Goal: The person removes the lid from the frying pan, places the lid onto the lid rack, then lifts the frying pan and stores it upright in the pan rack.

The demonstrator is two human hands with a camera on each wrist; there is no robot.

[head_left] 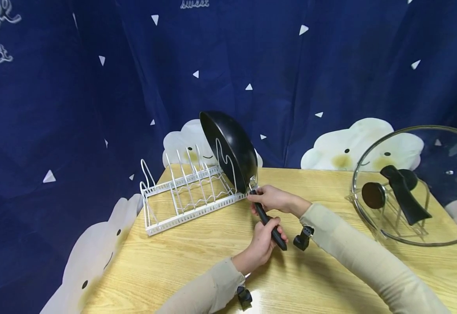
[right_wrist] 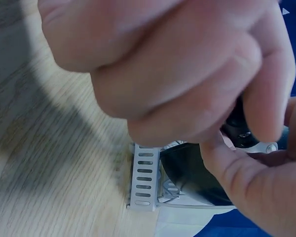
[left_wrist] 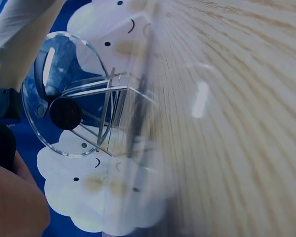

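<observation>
A black frying pan (head_left: 228,146) stands on edge in the right end of a white wire rack (head_left: 185,194), its long black handle (head_left: 269,224) pointing toward me. My left hand (head_left: 263,244) grips the lower part of the handle. My right hand (head_left: 265,198) pinches the handle's top by the metal joint; the right wrist view shows its curled fingers (right_wrist: 177,84) close above the rack rail (right_wrist: 144,175) and the pan (right_wrist: 187,173). The left wrist view shows only part of my left hand (left_wrist: 12,202).
A glass lid (head_left: 417,183) with a black knob leans in a clear holder on the table's right side, also the glass lid (left_wrist: 64,94) in the left wrist view. The wooden table (head_left: 197,261) is backed by a dark blue curtain (head_left: 95,87).
</observation>
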